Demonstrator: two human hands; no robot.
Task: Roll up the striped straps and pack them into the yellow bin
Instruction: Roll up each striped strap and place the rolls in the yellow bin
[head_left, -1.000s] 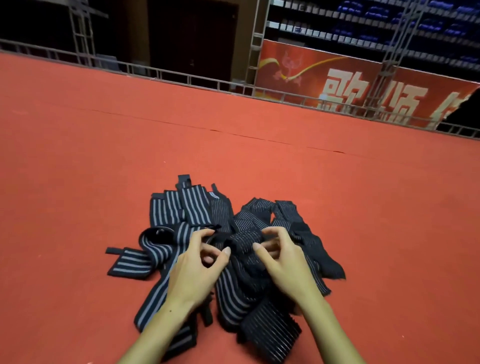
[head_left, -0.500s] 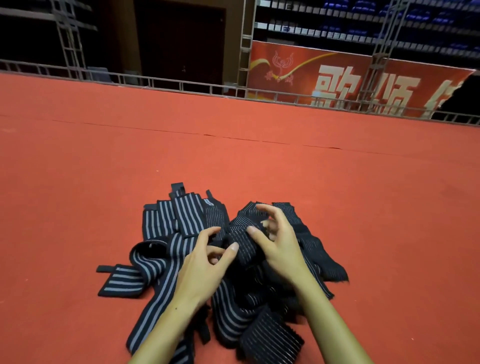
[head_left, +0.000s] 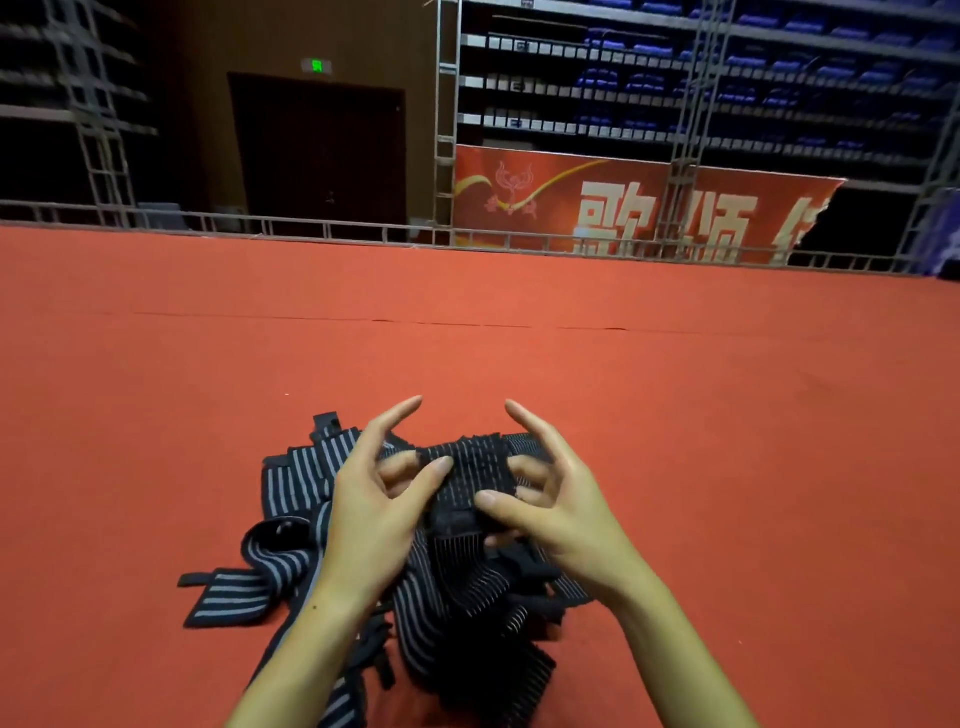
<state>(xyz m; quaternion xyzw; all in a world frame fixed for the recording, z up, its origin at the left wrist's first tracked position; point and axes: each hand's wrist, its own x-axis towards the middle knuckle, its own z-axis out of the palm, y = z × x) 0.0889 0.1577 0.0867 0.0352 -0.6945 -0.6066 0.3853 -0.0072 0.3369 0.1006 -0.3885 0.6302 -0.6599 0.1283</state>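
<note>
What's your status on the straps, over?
Left hand and right hand both pinch one strap, lifted off the pile. Rest lie tangled on the red carpet. Bin not in view.

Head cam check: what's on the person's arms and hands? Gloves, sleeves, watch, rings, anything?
Nothing worn that shows. The left hand and the right hand are both bare: no gloves, rings, watch or bands. Both forearms are uncovered down to the bottom edge of the picture, with no sleeve in sight. The fingernails look fairly long and unpainted. No markers, cables or tape on either arm.
</note>
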